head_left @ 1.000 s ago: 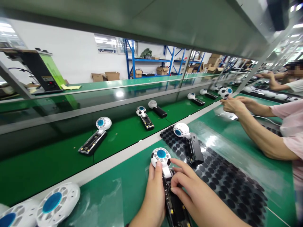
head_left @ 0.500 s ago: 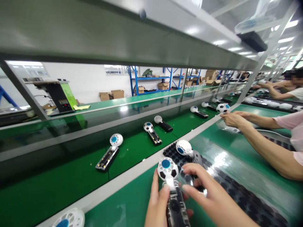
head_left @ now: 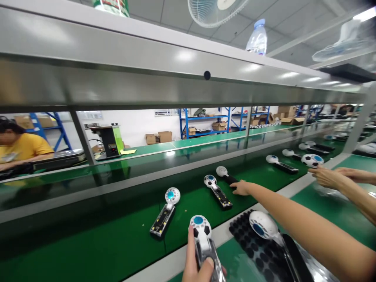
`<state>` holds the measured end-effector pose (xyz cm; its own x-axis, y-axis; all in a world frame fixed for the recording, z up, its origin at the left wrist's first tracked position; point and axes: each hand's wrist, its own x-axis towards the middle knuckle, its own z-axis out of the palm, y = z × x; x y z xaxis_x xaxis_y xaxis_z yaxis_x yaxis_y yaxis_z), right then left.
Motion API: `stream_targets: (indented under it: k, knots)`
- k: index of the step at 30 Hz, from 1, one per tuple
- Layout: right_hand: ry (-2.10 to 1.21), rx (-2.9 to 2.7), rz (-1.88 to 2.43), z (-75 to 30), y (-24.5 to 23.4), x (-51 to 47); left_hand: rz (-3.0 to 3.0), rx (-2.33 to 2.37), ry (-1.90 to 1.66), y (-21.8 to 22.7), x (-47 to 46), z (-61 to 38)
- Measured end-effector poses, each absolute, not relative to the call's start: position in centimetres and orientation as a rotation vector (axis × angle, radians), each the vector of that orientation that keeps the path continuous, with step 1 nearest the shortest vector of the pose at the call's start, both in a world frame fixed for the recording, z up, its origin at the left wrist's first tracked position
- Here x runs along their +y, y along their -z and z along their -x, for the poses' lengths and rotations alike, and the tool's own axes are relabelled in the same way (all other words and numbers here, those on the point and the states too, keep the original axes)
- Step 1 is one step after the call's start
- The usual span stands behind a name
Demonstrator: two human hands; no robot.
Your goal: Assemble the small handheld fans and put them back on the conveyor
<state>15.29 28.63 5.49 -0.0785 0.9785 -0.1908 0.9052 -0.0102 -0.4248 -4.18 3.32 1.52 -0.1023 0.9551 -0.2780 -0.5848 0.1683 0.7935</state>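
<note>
— Now, the left hand (head_left: pixel 197 269)?
— Holds a fan (head_left: pixel 205 244) near the edge of the belt (head_left: pixel 102 243).
— Right hand (head_left: pixel 242 187)?
— Extended over the belt, at a black handle (head_left: pixel 230 179); whether closed, cannot tell.

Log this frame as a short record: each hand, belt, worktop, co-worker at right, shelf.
left hand: holds a football-patterned unit, head end up
right hand: stretched over the belt, fingers at the dark handle of a white-headed unit; grip unclear
belt: green; several units lie on it, one with a black-and-white head
worktop: white unit lying across a sheet of black discs
co-worker's hands: at a ball-patterned head
shelf: clear bottle on top
</note>
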Motion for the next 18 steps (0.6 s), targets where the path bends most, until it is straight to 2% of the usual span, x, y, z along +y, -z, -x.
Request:
stream_targets:
  k: [4, 9, 14, 18]
  knots:
    - [-0.852, -1.952, 1.915, -16.2, -5.3, 28.7, -0.611, 1.16, -1.382, -2.4, 7.1, 4.5]
    - [-1.063, -1.556, 1.671, -17.1, -7.4, 25.2, -0.84, 1.073, -1.451, -3.0, 13.2, 5.0]
    - [-1.244, -1.243, 1.226, -17.2, -10.4, 15.8, -0.899, 1.066, -1.542, -5.0, 16.2, 5.3]
    - [-1.423, -1.121, 0.941, -15.6, -10.2, 6.9, -0.874, 0.946, -1.462, -7.0, 12.2, 1.8]
